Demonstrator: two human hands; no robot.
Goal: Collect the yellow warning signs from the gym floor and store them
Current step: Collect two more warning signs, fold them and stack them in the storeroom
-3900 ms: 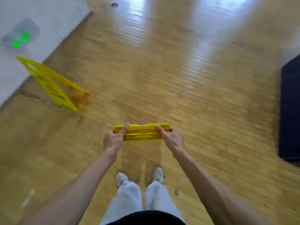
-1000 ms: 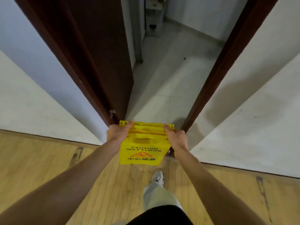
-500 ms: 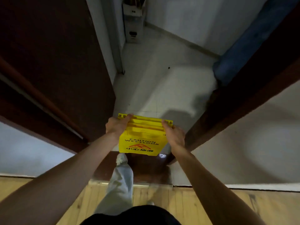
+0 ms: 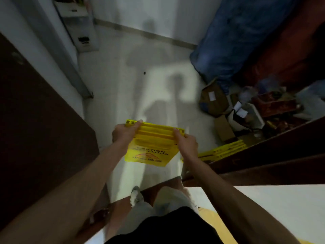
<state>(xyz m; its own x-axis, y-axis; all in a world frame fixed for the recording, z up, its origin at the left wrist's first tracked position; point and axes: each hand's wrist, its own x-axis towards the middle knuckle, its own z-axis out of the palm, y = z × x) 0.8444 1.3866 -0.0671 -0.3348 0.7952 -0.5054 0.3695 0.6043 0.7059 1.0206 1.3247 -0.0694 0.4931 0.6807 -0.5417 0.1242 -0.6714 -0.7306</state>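
Folded yellow sign [image 4: 149,147], "CAUTION … FLOOR", in closed grip of left hand [image 4: 124,133] and right hand [image 4: 187,142].

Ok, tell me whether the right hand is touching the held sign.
Touching. In the head view, the right hand grips the held sign's top right corner, fingers wrapped over its edge.

Smooth yellow plastic warning sign [image 4: 149,147]; matt pale floor [image 4: 123,85]; dark wooden door [image 4: 35,120]; crumpled blue cloth [image 4: 237,41]; brown cardboard boxes [image 4: 213,101].

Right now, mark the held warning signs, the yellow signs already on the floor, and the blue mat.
held warning signs [image 4: 149,152]: head view, printed front face.
yellow signs on the floor [image 4: 223,150]: head view, top edge.
blue mat [image 4: 233,37]: head view, middle.
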